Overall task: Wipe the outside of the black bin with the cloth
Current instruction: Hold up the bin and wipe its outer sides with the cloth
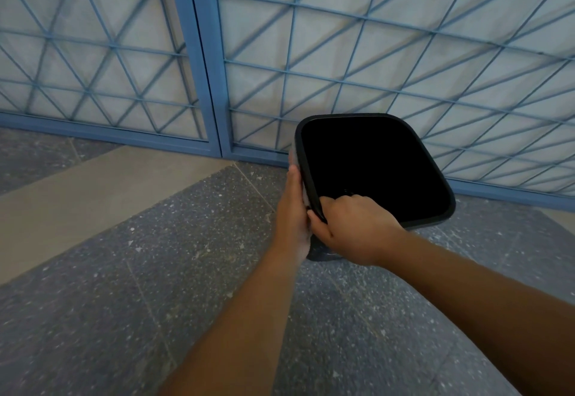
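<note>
A black bin (pixel 342 116) with a square, rounded rim stands on the floor in front of a blue grille, its dark opening facing me. My right hand (pixel 354 227) grips the rim at its near left corner, fingers curled inside and thumb on the outside. Along the bin's left outer wall my left hand (pixel 294 209) lies flat, fingers straight and pointing away from me. It presses a grey cloth (pixel 306 199) against the wall. Only a thin sliver of cloth shows between the hand and the bin. The bin's lower body is mostly hidden by my hands.
A blue metal grille (pixel 205 84) with diagonal bars and pale panels stands right behind the bin. The floor (pixel 186 240) is dark speckled stone with a beige strip (pixel 93 190) running to the left.
</note>
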Motion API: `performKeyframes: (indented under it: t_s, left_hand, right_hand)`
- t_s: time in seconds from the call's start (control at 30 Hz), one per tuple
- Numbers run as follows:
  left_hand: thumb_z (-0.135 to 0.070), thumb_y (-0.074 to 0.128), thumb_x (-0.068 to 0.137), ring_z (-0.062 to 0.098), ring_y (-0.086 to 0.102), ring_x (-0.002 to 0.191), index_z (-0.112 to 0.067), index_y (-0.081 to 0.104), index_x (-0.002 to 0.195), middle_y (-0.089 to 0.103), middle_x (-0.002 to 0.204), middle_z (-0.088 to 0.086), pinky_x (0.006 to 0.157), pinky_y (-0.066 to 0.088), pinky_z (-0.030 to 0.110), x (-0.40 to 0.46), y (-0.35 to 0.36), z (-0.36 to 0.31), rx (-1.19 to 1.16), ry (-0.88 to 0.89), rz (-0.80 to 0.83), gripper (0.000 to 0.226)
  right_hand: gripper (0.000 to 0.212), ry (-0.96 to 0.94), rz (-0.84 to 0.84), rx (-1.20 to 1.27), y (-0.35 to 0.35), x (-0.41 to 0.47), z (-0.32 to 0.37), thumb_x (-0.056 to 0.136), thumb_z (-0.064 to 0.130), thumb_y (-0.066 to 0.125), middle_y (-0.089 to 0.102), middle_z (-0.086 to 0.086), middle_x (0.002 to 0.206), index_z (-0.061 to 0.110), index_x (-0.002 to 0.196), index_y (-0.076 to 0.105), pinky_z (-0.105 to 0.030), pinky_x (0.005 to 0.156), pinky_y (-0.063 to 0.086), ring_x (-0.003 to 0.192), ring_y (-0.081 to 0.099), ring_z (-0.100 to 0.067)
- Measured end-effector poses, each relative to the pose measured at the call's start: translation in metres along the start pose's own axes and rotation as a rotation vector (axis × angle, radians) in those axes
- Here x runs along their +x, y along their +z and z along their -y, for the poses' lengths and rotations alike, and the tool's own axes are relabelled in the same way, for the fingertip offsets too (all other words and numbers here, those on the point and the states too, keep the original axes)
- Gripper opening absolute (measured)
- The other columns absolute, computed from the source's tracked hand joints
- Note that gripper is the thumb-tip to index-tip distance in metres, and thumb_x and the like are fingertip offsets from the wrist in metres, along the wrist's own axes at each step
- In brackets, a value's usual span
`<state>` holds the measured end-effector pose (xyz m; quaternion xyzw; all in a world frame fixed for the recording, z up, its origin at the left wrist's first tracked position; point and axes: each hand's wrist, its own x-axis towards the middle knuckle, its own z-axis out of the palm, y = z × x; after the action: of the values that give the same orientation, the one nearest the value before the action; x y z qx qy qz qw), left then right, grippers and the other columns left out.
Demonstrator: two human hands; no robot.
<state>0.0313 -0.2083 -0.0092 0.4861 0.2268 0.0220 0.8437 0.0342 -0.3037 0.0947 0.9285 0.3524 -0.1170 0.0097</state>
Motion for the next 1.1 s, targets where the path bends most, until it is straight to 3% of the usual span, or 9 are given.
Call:
performKeyframes:
  t_s: [0.17,0.27,0.33,0.5,0.53,0.67,0.8,0.93,1.1]
  left_hand:
    - [-0.051,0.033,0.121,-0.001,0.08,0.1,-0.013,0.061,0.16,0.077,0.141,0.005,0.079,0.063,0.013,0.008,-0.007,0.005,0.069,-0.018,0.034,0.061]
    - [-0.061,0.043,0.117,0.016,0.064,0.148,-0.018,0.052,0.169,0.061,0.167,0.006,0.123,0.053,0.033,0.007,-0.002,-0.005,0.054,-0.002,-0.003,0.068]
    - [-0.07,0.043,0.112,0.019,0.055,0.158,-0.023,0.046,0.173,0.056,0.172,0.002,0.131,0.044,0.039,0.003,-0.001,-0.006,0.049,-0.015,0.044,0.077]
    - [-0.058,0.03,0.12,0.01,0.076,0.122,-0.015,0.063,0.158,0.083,0.129,-0.001,0.089,0.062,0.02,0.023,-0.001,-0.007,0.023,-0.041,0.072,0.066]
    - [-0.056,0.032,0.12,0.006,0.077,0.116,-0.016,0.062,0.158,0.084,0.126,-0.004,0.086,0.064,0.017,0.025,0.0,-0.005,0.019,-0.018,0.062,0.063]
    - [-0.054,0.039,0.12,0.018,0.07,0.139,-0.018,0.06,0.161,0.069,0.157,0.006,0.11,0.058,0.026,0.013,-0.001,0.0,-0.025,0.012,0.038,0.059]
    - [-0.048,0.045,0.12,0.011,0.077,0.123,-0.016,0.061,0.161,0.075,0.147,0.005,0.089,0.065,0.018,0.017,0.001,-0.008,-0.015,0.001,-0.005,0.054]
    - [-0.057,0.05,0.117,0.015,0.063,0.15,-0.033,0.058,0.166,0.064,0.164,-0.003,0.128,0.048,0.04,-0.001,0.005,-0.002,-0.014,0.039,-0.046,0.055]
    - [-0.047,0.043,0.121,0.024,0.062,0.151,-0.022,0.053,0.169,0.064,0.164,0.008,0.129,0.047,0.041,0.0,0.001,0.002,-0.069,-0.054,-0.059,0.055]
  right_hand:
    - [0.036,-0.002,0.0,0.02,0.0,-0.001,-0.001,0.1,0.046,0.026,0.042,0.003,0.062,0.019,0.08,0.041,-0.035,0.058,0.043,0.055,0.046,-0.017]
    - [0.036,0.004,0.007,0.009,0.001,0.0,-0.002,0.1,0.046,0.026,0.042,0.003,0.062,0.019,0.082,0.042,-0.035,0.058,0.042,0.055,0.044,-0.016]
    - [0.035,0.004,0.011,0.006,0.001,-0.001,-0.002,0.1,0.046,0.026,0.04,0.004,0.062,0.019,0.082,0.042,-0.035,0.059,0.041,0.055,0.043,-0.017]
    - [0.034,-0.004,0.027,0.009,0.001,0.001,-0.002,0.1,0.044,0.027,0.04,0.003,0.062,0.018,0.082,0.042,-0.034,0.057,0.039,0.052,0.039,-0.013]
    - [0.034,-0.007,0.033,0.011,0.001,0.001,-0.003,0.1,0.044,0.027,0.041,0.003,0.062,0.018,0.082,0.041,-0.034,0.057,0.04,0.052,0.04,-0.013]
    - [0.033,-0.015,0.03,0.002,0.001,0.001,-0.002,0.1,0.043,0.027,0.04,0.003,0.063,0.018,0.085,0.041,-0.035,0.061,0.044,0.058,0.045,-0.018]
    - [0.03,-0.021,0.028,-0.001,0.003,0.002,-0.003,0.099,0.042,0.029,0.044,0.002,0.064,0.018,0.085,0.041,-0.035,0.059,0.045,0.057,0.047,-0.016]
    - [0.027,-0.024,0.035,0.003,0.002,0.002,-0.003,0.099,0.041,0.032,0.045,0.001,0.067,0.017,0.087,0.04,-0.038,0.064,0.048,0.063,0.05,-0.02]
    - [0.026,-0.021,0.033,-0.007,0.001,0.003,-0.002,0.098,0.039,0.033,0.045,0.0,0.068,0.017,0.088,0.041,-0.036,0.063,0.046,0.064,0.048,-0.021]
